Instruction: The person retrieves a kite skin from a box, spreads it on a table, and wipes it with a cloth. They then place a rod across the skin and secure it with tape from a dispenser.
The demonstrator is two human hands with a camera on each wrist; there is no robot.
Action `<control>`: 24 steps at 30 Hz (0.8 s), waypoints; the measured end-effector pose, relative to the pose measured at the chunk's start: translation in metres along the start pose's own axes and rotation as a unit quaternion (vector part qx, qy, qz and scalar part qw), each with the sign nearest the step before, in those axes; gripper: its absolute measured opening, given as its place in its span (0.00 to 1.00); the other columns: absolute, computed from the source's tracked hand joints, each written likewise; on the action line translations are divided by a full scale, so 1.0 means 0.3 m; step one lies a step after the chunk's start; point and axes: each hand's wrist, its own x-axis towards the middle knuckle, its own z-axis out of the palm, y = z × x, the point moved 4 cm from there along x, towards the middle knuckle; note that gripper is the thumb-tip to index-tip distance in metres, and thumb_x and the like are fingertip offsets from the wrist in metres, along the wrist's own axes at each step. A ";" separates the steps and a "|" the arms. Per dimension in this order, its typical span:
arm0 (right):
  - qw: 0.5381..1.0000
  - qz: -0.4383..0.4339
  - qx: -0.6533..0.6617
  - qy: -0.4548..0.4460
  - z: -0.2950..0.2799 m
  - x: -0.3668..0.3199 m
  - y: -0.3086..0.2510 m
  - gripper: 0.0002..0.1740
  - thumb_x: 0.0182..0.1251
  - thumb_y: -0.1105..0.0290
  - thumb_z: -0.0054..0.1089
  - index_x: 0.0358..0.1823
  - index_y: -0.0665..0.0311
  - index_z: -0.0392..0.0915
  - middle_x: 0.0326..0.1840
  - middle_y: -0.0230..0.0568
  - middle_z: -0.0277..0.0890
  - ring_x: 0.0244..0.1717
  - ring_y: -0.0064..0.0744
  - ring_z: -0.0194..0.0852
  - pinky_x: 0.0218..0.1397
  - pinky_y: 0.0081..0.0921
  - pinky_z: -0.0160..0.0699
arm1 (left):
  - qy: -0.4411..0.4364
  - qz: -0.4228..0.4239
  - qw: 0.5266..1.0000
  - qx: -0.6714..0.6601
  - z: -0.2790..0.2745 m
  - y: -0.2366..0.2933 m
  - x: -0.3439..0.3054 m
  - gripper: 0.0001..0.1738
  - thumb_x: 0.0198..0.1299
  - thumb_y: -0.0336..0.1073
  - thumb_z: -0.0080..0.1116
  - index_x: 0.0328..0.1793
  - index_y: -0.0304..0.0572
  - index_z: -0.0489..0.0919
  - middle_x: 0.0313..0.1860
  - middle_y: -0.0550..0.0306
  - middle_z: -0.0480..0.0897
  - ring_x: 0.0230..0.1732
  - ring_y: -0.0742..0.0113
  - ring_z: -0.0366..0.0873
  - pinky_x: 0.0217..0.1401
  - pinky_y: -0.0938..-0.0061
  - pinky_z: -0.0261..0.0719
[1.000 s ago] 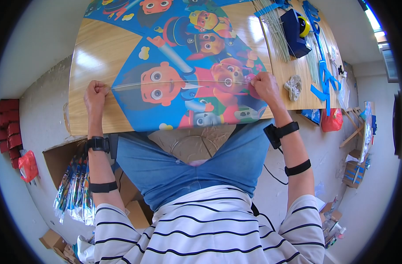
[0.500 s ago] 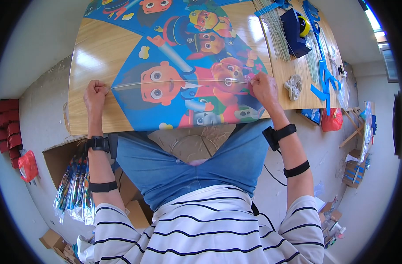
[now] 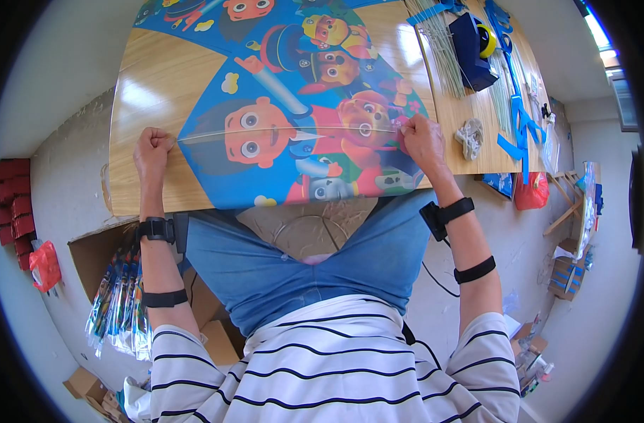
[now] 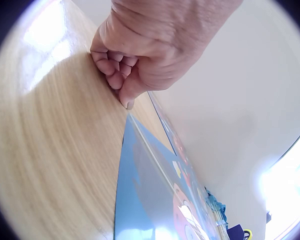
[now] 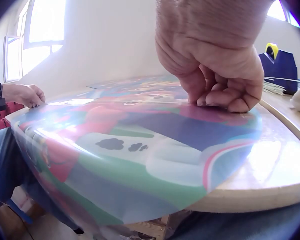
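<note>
Pale, scuffed walls and floor surround a wood-grain table (image 3: 174, 63), at which a person in a striped shirt (image 3: 329, 359) and blue jeans sits. Over its near edge hangs a cartoon-printed plastic sheet (image 3: 315, 158), most of it flat on the tabletop. A thin pale rod (image 4: 152, 152) lies across the sheet from its pointed left corner toward the right side (it crosses the face of the big-eyed boy in the print). The left hand (image 3: 153, 151) has its fingers curled in, thumb and forefinger pinching the rod's tip just beyond that corner. The right hand (image 3: 425, 144), likewise curled, pinches the rod's other end, its fingertips down on the sheet; the rod's exact end is hidden beneath them.

To the right on the table are a navy tape dispenser (image 3: 470, 60) with a yellow roll, bundled thin sticks (image 3: 440, 60), blue ribbon (image 3: 523, 127) and a small whitish coil (image 3: 470, 139). A red plastic bag (image 3: 530, 192) hangs near the table's right edge.
</note>
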 end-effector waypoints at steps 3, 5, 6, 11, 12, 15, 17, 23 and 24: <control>1.000 0.000 -0.004 0.004 0.002 0.001 0.000 0.13 0.65 0.62 0.58 0.40 0.64 0.82 0.44 0.55 0.83 0.49 0.60 0.80 0.52 0.50 0.77 | 0.001 0.000 1.000 0.006 0.000 -0.002 0.002 0.10 0.51 0.25 0.70 0.39 0.40 0.82 0.27 0.65 0.79 0.30 0.75 0.74 0.38 0.77 0.76; 1.000 0.000 -0.005 0.004 0.001 0.000 -0.002 0.13 0.65 0.62 0.58 0.40 0.64 0.82 0.44 0.55 0.83 0.49 0.60 0.80 0.52 0.50 0.77 | -0.002 -0.001 1.000 0.008 -0.001 -0.001 0.002 0.10 0.51 0.25 0.70 0.39 0.40 0.82 0.27 0.64 0.79 0.31 0.75 0.74 0.38 0.77 0.76; 1.000 0.000 -0.004 0.004 0.000 0.000 -0.003 0.13 0.65 0.62 0.58 0.40 0.64 0.82 0.43 0.55 0.83 0.48 0.60 0.80 0.52 0.50 0.77 | -0.004 -0.001 1.000 0.007 -0.002 0.000 0.001 0.10 0.51 0.25 0.70 0.39 0.40 0.82 0.27 0.64 0.79 0.31 0.75 0.75 0.38 0.77 0.76; 1.000 -0.007 -0.009 0.006 -0.001 0.000 -0.006 0.13 0.65 0.62 0.57 0.40 0.64 0.82 0.43 0.56 0.83 0.48 0.60 0.80 0.52 0.50 0.77 | -0.005 0.000 1.000 0.002 -0.001 -0.002 0.003 0.10 0.51 0.25 0.70 0.39 0.40 0.82 0.27 0.64 0.79 0.31 0.75 0.75 0.38 0.76 0.76; 1.000 -0.007 -0.008 0.004 -0.001 0.000 -0.006 0.13 0.65 0.63 0.57 0.40 0.64 0.82 0.43 0.56 0.83 0.48 0.60 0.80 0.52 0.50 0.77 | -0.004 0.000 1.000 0.003 -0.001 0.001 0.001 0.10 0.51 0.25 0.70 0.39 0.40 0.82 0.27 0.64 0.79 0.31 0.75 0.75 0.38 0.76 0.76; 1.000 -0.008 -0.007 0.010 0.002 0.002 -0.004 0.13 0.64 0.63 0.57 0.39 0.65 0.82 0.43 0.56 0.83 0.48 0.60 0.80 0.52 0.50 0.77 | 0.000 0.006 1.000 0.007 -0.002 -0.005 0.005 0.10 0.50 0.26 0.70 0.39 0.40 0.82 0.27 0.64 0.79 0.30 0.74 0.75 0.37 0.76 0.76; 1.000 -0.010 -0.007 0.021 0.003 0.001 0.002 0.13 0.64 0.63 0.58 0.38 0.65 0.83 0.42 0.56 0.83 0.48 0.60 0.81 0.51 0.51 0.77 | -0.002 0.015 1.000 0.004 0.004 -0.006 0.005 0.11 0.50 0.26 0.70 0.39 0.39 0.82 0.26 0.63 0.79 0.29 0.73 0.75 0.36 0.75 0.76; 0.999 -0.016 -0.007 0.032 0.018 0.007 0.005 0.11 0.62 0.64 0.58 0.34 0.64 0.83 0.38 0.57 0.84 0.45 0.60 0.82 0.50 0.51 0.78 | 0.016 0.023 1.000 0.006 -0.002 -0.019 0.002 0.11 0.48 0.28 0.71 0.39 0.39 0.82 0.26 0.60 0.81 0.29 0.70 0.78 0.34 0.72 0.78; 0.999 -0.015 -0.003 0.034 0.020 0.009 0.011 0.11 0.61 0.64 0.58 0.34 0.64 0.83 0.38 0.57 0.84 0.45 0.59 0.82 0.49 0.50 0.78 | 0.016 0.015 1.000 0.002 0.000 -0.017 -0.001 0.11 0.48 0.28 0.71 0.39 0.40 0.82 0.27 0.60 0.82 0.30 0.70 0.79 0.35 0.72 0.78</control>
